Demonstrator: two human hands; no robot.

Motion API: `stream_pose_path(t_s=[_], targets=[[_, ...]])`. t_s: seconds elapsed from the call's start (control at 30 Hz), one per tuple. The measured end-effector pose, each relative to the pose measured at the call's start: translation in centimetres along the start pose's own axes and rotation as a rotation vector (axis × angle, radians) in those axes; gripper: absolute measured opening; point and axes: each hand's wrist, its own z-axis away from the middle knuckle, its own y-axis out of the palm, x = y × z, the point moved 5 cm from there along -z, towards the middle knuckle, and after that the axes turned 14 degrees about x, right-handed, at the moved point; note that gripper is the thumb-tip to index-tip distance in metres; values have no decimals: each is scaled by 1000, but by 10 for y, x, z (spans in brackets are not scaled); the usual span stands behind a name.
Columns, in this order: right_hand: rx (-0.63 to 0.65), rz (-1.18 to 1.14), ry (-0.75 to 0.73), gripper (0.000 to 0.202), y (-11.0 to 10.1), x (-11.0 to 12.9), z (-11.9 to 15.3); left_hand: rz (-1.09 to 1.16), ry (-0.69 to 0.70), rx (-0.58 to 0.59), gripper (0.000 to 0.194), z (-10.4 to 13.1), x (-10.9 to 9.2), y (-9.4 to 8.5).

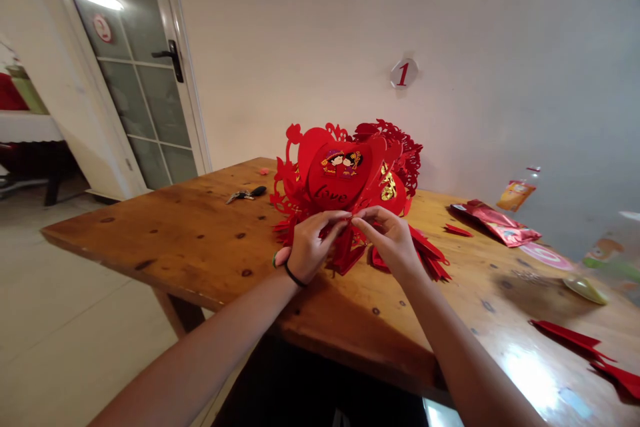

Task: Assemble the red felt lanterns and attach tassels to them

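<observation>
A red cut-out lantern (320,177) with heart panels, a cartoon couple, the word "Love" and gold characters sits on the wooden table. My left hand (317,240) is at its lower front, thumb and fingertips pinched on a small red piece of the lantern. Close beside it my right hand (387,233) pinches the same red part, the fingertips of both hands nearly touching. What exactly lies between the fingertips is too small to make out. Folded red strips (430,255) fan out at the lantern's base, right of my right hand.
Keys (246,195) lie on the wooden table (190,233) left of the lantern. To the right are a red packet (500,221), a bottle (520,190), a small red strip (457,230) and a clear container (615,253). More red pieces (573,339) lie near the right edge.
</observation>
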Motion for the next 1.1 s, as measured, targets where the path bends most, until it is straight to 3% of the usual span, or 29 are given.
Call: stream_pose_path(t_s=[0.63, 1.1], targets=[[3, -28, 61, 22, 2, 0, 0, -73, 27, 28, 13, 0, -5, -2], [7, -10, 29, 20, 3, 1, 0, 2, -64, 21, 10, -1, 0, -2]])
